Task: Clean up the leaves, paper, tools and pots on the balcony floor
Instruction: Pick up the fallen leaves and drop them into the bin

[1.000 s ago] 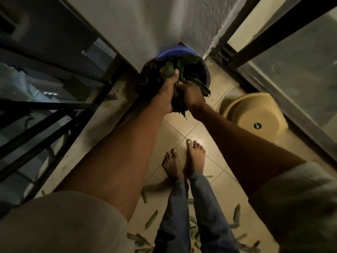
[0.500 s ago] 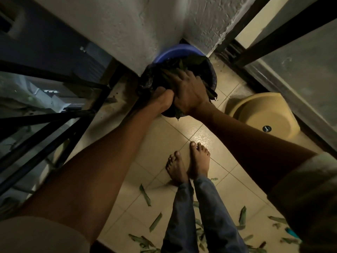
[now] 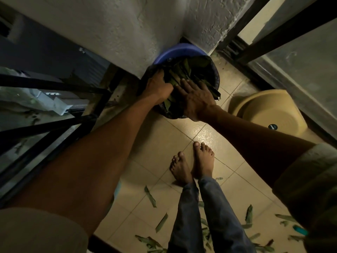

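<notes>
A blue bin [image 3: 175, 52] lined with a black bag [image 3: 212, 70] stands in the corner against the white wall. It is packed with green leaves [image 3: 182, 70]. My right hand [image 3: 195, 95] lies flat on top of the leaves with straight fingers, pressing on them. My left hand [image 3: 158, 86] is at the bin's left side, its fingers curled over the bag's rim and down among the leaves. More loose leaves [image 3: 150, 196] lie scattered on the tiled floor behind my bare feet [image 3: 191, 163].
A beige plastic basin [image 3: 269, 114] sits upside down on the floor right of the bin, beside the glass door frame [image 3: 284, 73]. A black metal railing [image 3: 54, 125] runs along the left. A small teal object [image 3: 300, 230] lies at the lower right among leaves.
Both hands carried a bunch of leaves down into the bin. My right hand has spread flat on the leaves and my left hand has moved to the bag's left rim.
</notes>
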